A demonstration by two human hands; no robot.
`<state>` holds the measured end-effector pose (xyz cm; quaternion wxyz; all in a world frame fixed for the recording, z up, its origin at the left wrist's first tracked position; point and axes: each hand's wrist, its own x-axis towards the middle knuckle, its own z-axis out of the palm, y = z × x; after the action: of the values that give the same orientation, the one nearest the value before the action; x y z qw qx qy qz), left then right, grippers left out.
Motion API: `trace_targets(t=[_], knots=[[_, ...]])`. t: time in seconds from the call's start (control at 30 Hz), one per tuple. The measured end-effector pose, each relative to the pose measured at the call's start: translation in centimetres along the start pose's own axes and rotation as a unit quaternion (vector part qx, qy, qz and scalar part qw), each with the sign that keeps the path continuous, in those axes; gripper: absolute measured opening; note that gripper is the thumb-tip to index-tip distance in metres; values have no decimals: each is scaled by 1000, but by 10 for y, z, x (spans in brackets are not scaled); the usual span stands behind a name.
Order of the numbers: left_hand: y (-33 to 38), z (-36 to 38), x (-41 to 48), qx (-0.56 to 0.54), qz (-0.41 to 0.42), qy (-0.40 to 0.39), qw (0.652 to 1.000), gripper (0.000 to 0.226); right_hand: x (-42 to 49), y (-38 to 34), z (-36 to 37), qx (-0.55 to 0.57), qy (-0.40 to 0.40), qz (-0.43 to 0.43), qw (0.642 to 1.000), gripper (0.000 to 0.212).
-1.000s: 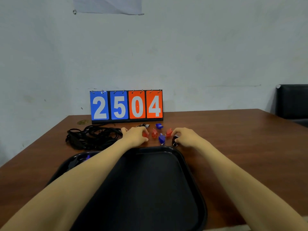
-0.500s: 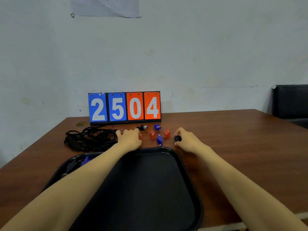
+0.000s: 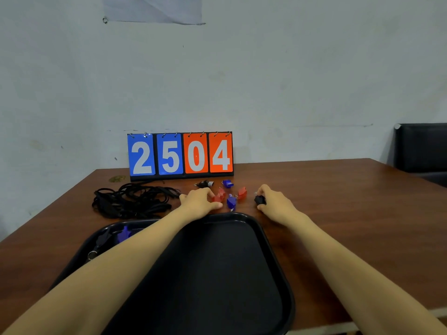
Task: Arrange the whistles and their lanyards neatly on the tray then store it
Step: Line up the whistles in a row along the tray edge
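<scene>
**Hand state.** The left hand rests on the brown wooden tabletop just beyond the far rim of the black rectangular plastic tray. Its fingers and thumb are curled round a small red plastic whistle, which is mostly hidden. The right hand lies at the same depth, further right. Its fingers pinch a small black plastic whistle at tabletop level.

**Loose items.** Between the hands, on the tabletop, lie:
- a second red whistle, just beside the left fingers
- a blue whistle with a metal ring
- a third red whistle

Behind these lie a second blue whistle and a black whistle with a silver end. A tangled pile of black lanyards lies off the tray, left of the left hand.

**Tray contents.** The far left corner holds a purple-blue whistle and a black whistle with a key ring. Both are partly hidden by the left forearm.

**Surroundings.** A flip scoreboard reading 2504 stands upright at the tabletop's far edge, by the wall. A black chair stands at the right.
</scene>
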<state>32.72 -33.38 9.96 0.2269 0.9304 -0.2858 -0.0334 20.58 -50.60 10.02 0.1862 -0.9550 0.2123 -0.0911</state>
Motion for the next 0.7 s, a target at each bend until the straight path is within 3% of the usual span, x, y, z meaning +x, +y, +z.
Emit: trace_targets(t=[0.17, 0.33, 0.7], knots=[[-6, -5, 2, 66, -31, -30, 997, 56, 0, 2, -2, -11, 23, 13, 1000, 35], [-5, -9, -2, 36, 6, -40, 999, 61, 2, 1, -3, -1, 23, 41, 999, 49], [-7, -7, 0, 24, 18, 7, 1000, 50, 3, -4, -3, -18, 1, 77, 997, 33]])
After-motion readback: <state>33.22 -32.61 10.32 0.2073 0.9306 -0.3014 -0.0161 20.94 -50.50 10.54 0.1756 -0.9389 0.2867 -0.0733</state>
